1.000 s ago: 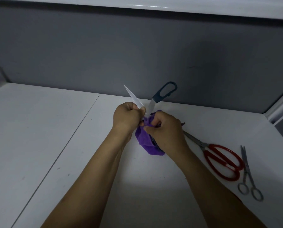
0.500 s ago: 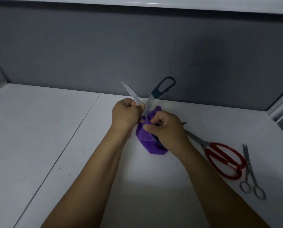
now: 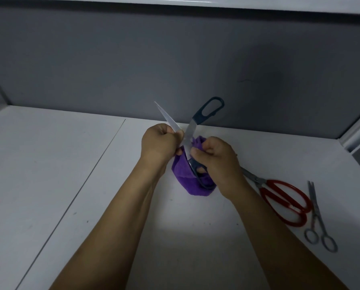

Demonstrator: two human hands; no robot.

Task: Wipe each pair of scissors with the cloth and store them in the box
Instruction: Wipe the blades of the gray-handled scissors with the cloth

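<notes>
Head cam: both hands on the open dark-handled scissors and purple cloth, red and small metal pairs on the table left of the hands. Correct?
Wrong side. The head view shows the red scissors and small metal scissors right of the hands, not left. Otherwise yes: left hand and right hand hold the open dark-handled scissors and purple cloth.

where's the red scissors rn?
Head view, right side: the red scissors lie flat on the table, between the right hand and the small silver scissors.
</notes>
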